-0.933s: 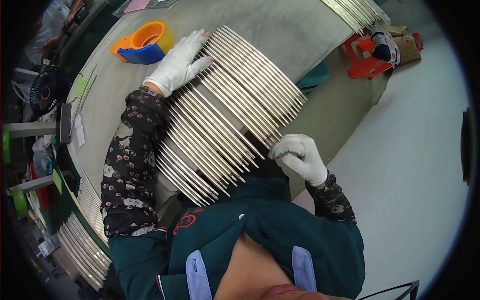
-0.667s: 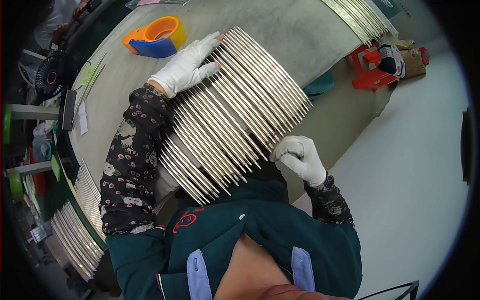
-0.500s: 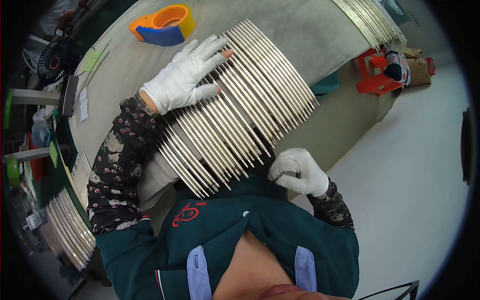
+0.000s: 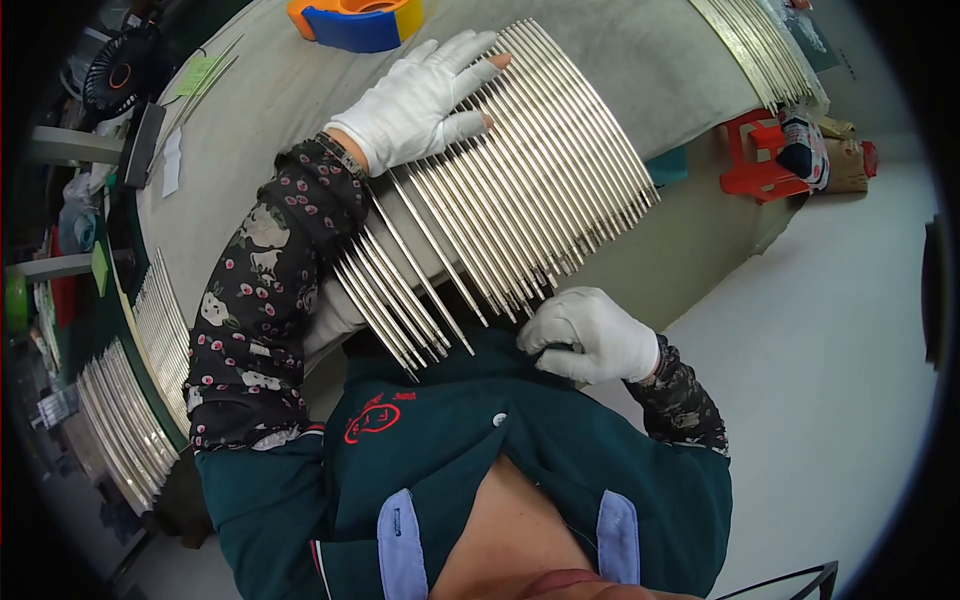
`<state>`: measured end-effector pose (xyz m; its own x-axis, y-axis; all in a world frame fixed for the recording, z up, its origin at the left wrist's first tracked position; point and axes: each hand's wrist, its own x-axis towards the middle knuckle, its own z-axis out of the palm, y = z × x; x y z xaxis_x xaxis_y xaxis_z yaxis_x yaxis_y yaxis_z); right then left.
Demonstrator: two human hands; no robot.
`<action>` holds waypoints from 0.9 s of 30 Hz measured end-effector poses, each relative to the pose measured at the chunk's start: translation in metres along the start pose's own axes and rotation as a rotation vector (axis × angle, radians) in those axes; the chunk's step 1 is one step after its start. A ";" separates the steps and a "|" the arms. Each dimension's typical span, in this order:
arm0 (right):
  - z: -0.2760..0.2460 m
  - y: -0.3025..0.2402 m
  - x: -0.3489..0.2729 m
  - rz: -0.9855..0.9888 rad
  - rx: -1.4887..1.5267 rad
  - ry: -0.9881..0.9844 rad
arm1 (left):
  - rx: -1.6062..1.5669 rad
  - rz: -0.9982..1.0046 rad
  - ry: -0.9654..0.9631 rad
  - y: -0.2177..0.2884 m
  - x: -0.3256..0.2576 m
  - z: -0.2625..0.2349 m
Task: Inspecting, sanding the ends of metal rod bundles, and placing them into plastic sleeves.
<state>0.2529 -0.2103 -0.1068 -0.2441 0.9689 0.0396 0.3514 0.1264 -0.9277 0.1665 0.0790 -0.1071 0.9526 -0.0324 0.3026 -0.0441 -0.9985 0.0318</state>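
A row of thin silvery metal rods lies side by side on the grey-covered table, their near ends sticking out past its edge. My left hand, in a white glove with bare fingertips at the thumb and one finger, rests flat across the rods with fingers spread. Left of the main group, several rods lie apart, and a single one crosses the gap. My right hand, also white-gloved, is curled closed beside the near rod ends. What its fingers hold, if anything, is hidden.
An orange, yellow and blue tape dispenser stands at the far edge. More rods lie at the far right and at the left. A red stool with bags stands right of the table. A black fan is far left.
The rods have closed up toward the right into a tighter group, with a wider gap at the left. My left hand has moved right over them; my right hand has shifted slightly left toward the ends.
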 end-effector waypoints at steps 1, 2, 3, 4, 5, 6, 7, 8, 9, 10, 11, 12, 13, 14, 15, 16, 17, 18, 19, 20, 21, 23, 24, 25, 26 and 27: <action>0.000 -0.001 0.004 -0.035 -0.058 -0.005 | -0.049 -0.025 0.015 -0.003 -0.003 -0.006; -0.001 -0.001 0.007 -0.072 -0.115 -0.010 | -0.051 -0.026 0.015 -0.006 -0.008 -0.007; -0.004 -0.005 0.010 -0.042 -0.172 -0.014 | -0.209 -0.113 -0.034 -0.008 -0.014 -0.011; -0.003 -0.004 0.011 -0.048 -0.172 -0.020 | -0.368 -0.199 -0.082 -0.011 -0.019 -0.015; -0.002 -0.001 0.011 -0.018 -0.124 0.002 | -0.315 -0.162 -0.053 -0.017 -0.026 -0.008; -0.001 0.000 0.012 0.012 -0.074 0.023 | -0.311 -0.169 -0.053 -0.017 -0.029 -0.008; -0.002 -0.004 0.015 0.016 -0.114 0.015 | -0.299 -0.147 -0.053 -0.017 -0.031 -0.009; -0.001 -0.003 0.015 0.012 -0.113 0.010 | -0.288 -0.124 -0.053 -0.017 -0.032 -0.010; 0.000 -0.001 0.015 0.018 -0.117 0.032 | -0.330 -0.107 -0.051 -0.016 -0.031 -0.013; 0.001 -0.001 0.014 0.026 -0.121 0.054 | -0.331 -0.109 -0.050 -0.016 -0.032 -0.013; 0.002 -0.002 0.014 0.026 -0.121 0.052 | -0.353 -0.125 -0.062 -0.016 -0.032 -0.014; 0.002 -0.003 0.014 0.031 -0.134 0.055 | -0.373 -0.142 -0.073 -0.016 -0.032 -0.016; 0.002 -0.003 0.015 0.036 -0.146 0.057 | -0.371 -0.146 -0.072 -0.014 -0.031 -0.018; 0.002 -0.003 0.014 0.034 -0.146 0.053 | -0.286 -0.126 -0.098 -0.011 -0.031 -0.020; 0.002 -0.003 0.013 0.002 -0.113 0.035 | -0.199 -0.110 -0.126 -0.006 -0.032 -0.024; 0.003 -0.003 0.012 -0.031 -0.080 0.018 | -0.197 -0.118 -0.128 -0.002 -0.034 -0.029; 0.002 -0.004 0.009 -0.026 -0.075 -0.033 | -0.090 -0.056 -0.144 0.003 -0.037 -0.034; 0.003 -0.006 0.008 -0.030 -0.073 -0.040 | 0.017 0.007 -0.160 0.006 -0.039 -0.037; 0.005 -0.008 0.008 -0.038 -0.053 -0.044 | 0.021 0.046 -0.173 0.005 -0.045 -0.036; 0.006 -0.009 0.008 -0.046 -0.034 -0.048 | 0.028 0.051 -0.187 0.009 -0.052 -0.038; 0.008 -0.009 0.009 -0.059 -0.003 -0.051 | 0.081 0.042 -0.209 0.012 -0.056 -0.036; 0.008 -0.010 0.013 -0.064 0.020 -0.101 | 0.076 -0.001 -0.180 0.020 -0.059 -0.035; 0.010 -0.012 0.016 -0.063 0.044 -0.148 | 0.081 -0.007 -0.179 0.020 -0.057 -0.033; 0.012 -0.012 0.019 -0.068 0.042 -0.154 | 0.123 0.004 -0.181 0.018 -0.055 -0.028; 0.016 -0.010 0.023 -0.112 0.050 -0.229 | 0.166 0.014 -0.183 0.016 -0.052 -0.025; 0.018 -0.009 0.025 -0.153 0.057 -0.304 | 0.144 0.023 -0.143 0.015 -0.046 -0.022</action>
<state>0.2272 -0.1910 -0.1047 -0.5511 0.8311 0.0752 0.2411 0.2448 -0.9391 0.1154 0.0662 -0.0999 0.9853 -0.0506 0.1633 -0.0323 -0.9931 -0.1131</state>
